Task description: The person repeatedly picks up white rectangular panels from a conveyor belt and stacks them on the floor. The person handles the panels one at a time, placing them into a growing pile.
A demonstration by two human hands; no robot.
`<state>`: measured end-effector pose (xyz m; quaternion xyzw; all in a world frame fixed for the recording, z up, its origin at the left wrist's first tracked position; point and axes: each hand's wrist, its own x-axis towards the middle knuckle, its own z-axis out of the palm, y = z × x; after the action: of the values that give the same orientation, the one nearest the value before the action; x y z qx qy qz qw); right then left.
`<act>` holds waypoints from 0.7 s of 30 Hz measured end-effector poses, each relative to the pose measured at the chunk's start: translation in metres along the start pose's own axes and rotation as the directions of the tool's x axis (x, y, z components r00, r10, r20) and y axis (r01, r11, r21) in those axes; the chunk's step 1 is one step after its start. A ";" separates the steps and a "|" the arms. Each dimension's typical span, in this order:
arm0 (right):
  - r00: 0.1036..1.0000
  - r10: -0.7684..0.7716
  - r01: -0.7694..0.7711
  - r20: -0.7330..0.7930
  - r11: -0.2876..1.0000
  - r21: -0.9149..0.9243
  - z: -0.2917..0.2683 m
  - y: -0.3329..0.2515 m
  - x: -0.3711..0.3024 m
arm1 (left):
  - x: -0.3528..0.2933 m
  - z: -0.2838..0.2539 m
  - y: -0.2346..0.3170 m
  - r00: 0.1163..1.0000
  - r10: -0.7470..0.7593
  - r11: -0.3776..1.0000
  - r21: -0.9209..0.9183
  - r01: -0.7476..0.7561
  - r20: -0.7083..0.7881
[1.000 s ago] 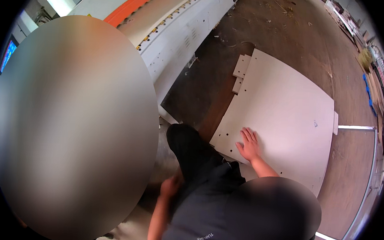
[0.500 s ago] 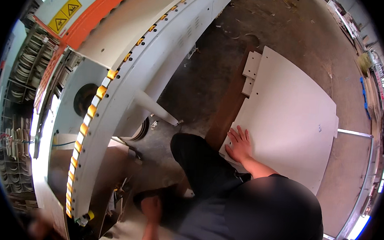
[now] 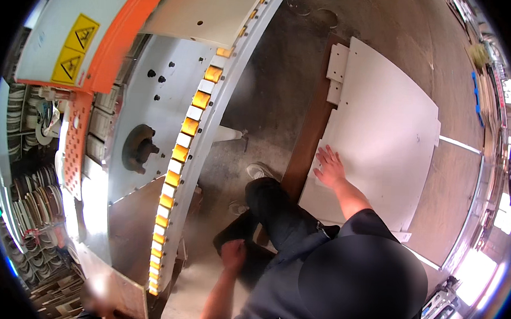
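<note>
My right hand [image 3: 330, 166] lies flat with fingers spread on a large white panel [image 3: 379, 142], near its left edge. The panel has one curved side and a few small dark holes, and it rests on top of a stack. Smaller white pieces [image 3: 337, 63] with holes stick out at its far left side. A brown board [image 3: 306, 147] shows beneath, along the left. My left hand [image 3: 233, 255] is beside my dark-trousered leg, its fingers curled into a loose fist. Nothing shows in it, and it touches no panel.
To my left runs a long machine with a row of yellow and white rollers [image 3: 190, 126] and an orange guard [image 3: 124, 37]. A grey leg [image 3: 228, 134] juts from its underside. Racks of curved pieces [image 3: 34, 201] stand far left. Another person [image 3: 98, 301] is partly seen at lower left.
The view has turned, and the machine fills more of the left. My right hand lies slightly farther up the panel's left edge. My left hand has risen beside my leg, and my shoes now show.
</note>
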<state>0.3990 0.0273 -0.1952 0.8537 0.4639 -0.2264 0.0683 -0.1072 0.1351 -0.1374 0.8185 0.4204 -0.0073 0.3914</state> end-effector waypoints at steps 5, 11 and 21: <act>0.970 -0.095 0.047 0.223 0.976 0.212 -0.017 -0.050 -0.053 | -0.030 -0.031 0.060 0.957 -0.124 0.990 -0.029 0.136 0.263; 0.940 -0.318 0.165 0.120 0.736 0.656 -0.001 -0.091 -0.139 | -0.063 -0.143 0.151 0.798 -0.487 0.826 -0.111 0.553 0.356; 0.932 -0.273 0.094 0.240 0.819 0.566 -0.102 -0.058 -0.033 | -0.147 -0.183 0.149 0.671 -0.739 0.629 -0.418 0.655 -0.062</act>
<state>0.3685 0.0683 -0.0843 0.7417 0.4444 -0.4859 -0.1280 -0.1569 0.1028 0.1343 0.4981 0.7412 0.0119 0.4499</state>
